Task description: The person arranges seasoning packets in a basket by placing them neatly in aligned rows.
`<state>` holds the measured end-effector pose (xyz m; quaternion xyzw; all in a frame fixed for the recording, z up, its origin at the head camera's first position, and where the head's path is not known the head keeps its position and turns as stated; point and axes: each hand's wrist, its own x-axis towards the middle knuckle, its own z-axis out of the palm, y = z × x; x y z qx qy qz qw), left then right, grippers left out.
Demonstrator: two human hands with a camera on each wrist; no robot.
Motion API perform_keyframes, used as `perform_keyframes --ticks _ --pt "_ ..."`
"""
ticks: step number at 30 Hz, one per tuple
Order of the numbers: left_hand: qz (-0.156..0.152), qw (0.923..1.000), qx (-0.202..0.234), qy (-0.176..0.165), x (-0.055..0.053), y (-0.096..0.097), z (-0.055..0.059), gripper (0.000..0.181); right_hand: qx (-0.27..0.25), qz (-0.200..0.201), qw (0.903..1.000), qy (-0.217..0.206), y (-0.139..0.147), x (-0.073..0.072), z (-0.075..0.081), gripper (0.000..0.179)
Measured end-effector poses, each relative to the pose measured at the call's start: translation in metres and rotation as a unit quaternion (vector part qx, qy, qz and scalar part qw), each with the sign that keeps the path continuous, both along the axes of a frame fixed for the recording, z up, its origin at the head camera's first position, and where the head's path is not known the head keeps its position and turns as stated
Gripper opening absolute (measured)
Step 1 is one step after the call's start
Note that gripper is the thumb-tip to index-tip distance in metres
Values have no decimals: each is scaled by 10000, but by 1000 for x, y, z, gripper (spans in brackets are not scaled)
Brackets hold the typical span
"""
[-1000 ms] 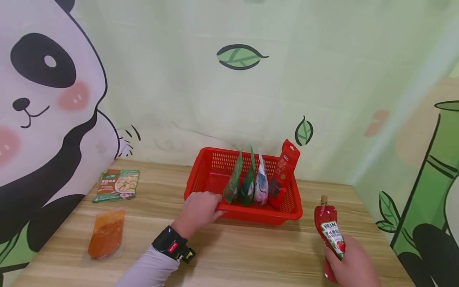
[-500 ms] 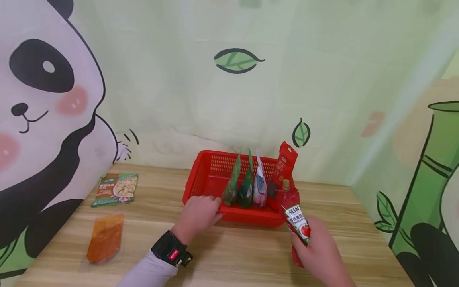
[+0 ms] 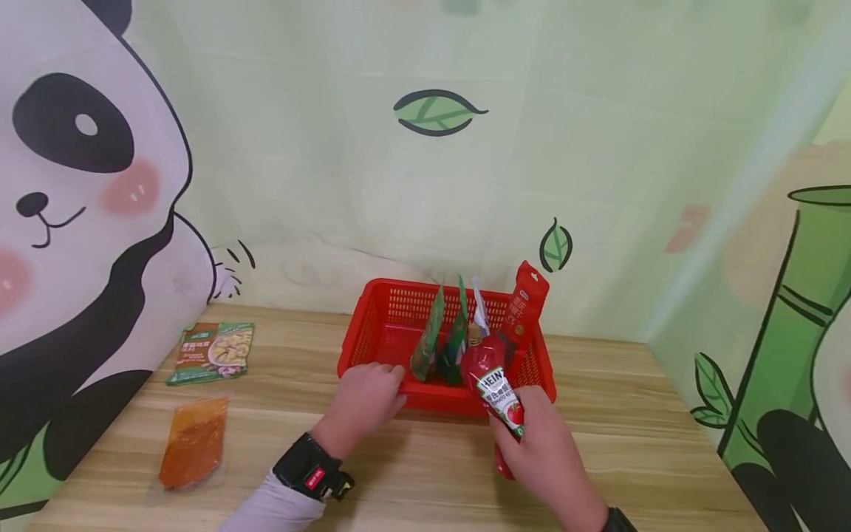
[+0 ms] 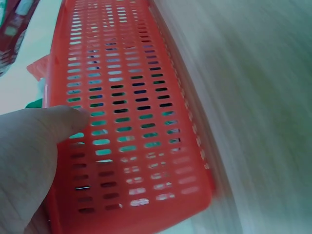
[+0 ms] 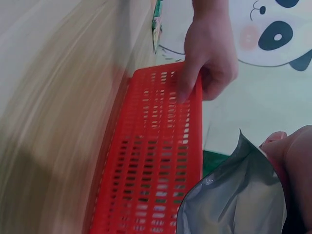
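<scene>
My left hand (image 3: 369,403) grips the near rim of the red plastic basket (image 3: 385,347), its thumb on the outer wall in the left wrist view. My right hand (image 3: 547,443) holds a ketchup pouch (image 3: 488,373) with its capped spout up, in front of the basket's near side. In the right wrist view the pouch's silvery base (image 5: 234,200) shows beside the basket wall. Inside the basket stand two green packets (image 3: 428,336), a white packet (image 3: 480,307) partly hidden by the ketchup, and a red packet (image 3: 528,303) leaning at the right end.
On the table's left lie a green and brown food packet (image 3: 211,352) and, nearer, a clear bag of orange-brown contents (image 3: 194,443). A panda-printed cloth (image 3: 439,192) hangs behind the wooden table (image 3: 618,428).
My right hand has carried the ketchup pouch leftward from the table's right side to the front of the basket. My left hand keeps its grip on the rim.
</scene>
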<state>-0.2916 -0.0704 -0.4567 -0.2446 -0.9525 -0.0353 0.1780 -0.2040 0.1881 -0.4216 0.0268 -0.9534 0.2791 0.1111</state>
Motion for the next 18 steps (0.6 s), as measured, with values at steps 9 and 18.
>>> perform_keyframes --ticks 9,18 --pt "-143 9993 -36 337 -1 -8 -3 29 -82 208 9995 229 -23 -3 10 43" --pt "-395 9961 773 -160 9 -6 14 41 -180 318 9984 429 -31 -3 11 41"
